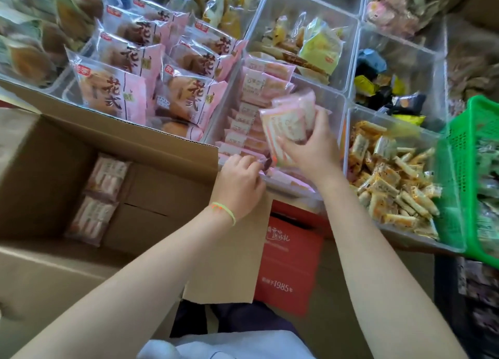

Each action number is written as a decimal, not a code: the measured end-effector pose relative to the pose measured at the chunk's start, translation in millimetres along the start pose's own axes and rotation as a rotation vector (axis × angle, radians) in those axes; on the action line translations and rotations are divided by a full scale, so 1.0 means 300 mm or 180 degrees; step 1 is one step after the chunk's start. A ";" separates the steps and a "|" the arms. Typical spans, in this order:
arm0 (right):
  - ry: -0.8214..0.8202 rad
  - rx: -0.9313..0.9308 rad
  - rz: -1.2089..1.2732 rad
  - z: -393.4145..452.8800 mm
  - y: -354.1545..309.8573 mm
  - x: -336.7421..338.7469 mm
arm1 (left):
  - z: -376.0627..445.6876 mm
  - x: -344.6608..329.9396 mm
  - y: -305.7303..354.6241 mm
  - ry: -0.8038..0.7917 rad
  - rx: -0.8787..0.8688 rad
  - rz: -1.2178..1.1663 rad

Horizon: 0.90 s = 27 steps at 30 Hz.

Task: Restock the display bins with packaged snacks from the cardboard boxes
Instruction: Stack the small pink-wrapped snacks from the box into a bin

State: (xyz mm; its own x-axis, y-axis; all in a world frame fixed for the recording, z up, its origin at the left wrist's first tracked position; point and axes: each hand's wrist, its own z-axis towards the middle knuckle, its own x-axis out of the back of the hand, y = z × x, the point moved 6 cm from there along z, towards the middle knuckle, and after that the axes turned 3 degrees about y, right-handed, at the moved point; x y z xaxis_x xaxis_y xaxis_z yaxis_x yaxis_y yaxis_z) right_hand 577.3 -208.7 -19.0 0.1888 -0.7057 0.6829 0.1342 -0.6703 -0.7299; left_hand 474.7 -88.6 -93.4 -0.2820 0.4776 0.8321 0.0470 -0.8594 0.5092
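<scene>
Pink packets point(290, 123) in right grip point(310, 147), above bin point(332, 102)

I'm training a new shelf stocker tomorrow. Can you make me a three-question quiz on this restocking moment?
1. True or false: the right hand holds a stack of pink snack packs over the clear bin.
2. Where is the left hand? A) inside the cardboard box B) at the bin's near edge, on the packs there C) on the green basket
3. Fill in: the packs left in the box lie against its ____ wall.

Key: 1 true; 2 B; 3 left
</scene>
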 end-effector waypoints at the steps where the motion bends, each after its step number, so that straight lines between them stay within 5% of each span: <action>1: 0.0009 0.0264 -0.0332 0.048 -0.028 -0.008 | 0.031 -0.011 -0.002 -0.0108 -0.0067 0.0286; 5: -0.0349 0.0932 -0.1396 0.232 -0.106 -0.106 | 0.092 -0.058 -0.027 -0.0908 0.0065 0.0863; 10: -0.1198 0.1163 -0.2444 0.351 -0.105 -0.306 | 0.078 -0.081 -0.046 -0.1229 -0.0153 0.1005; 14: -0.0688 0.1051 -0.3034 0.357 -0.075 -0.327 | 0.083 -0.085 -0.049 -0.1379 -0.0060 0.1009; 17: -0.0391 0.1000 -0.3103 0.333 -0.031 -0.328 | 0.084 -0.084 -0.051 -0.1406 -0.0040 0.1015; 27: -0.0782 0.1166 -0.2797 0.398 0.025 -0.384 | 0.088 -0.095 -0.049 -0.1507 -0.0082 0.1126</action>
State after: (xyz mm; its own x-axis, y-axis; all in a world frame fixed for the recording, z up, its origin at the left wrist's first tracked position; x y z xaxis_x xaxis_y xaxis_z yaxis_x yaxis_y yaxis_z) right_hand 672.8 -104.9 -107.0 0.0691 0.1051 0.9921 0.6092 -0.7920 0.0415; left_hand 507.2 -84.8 -118.7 0.2052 0.1857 0.9610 0.0354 -0.9826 0.1823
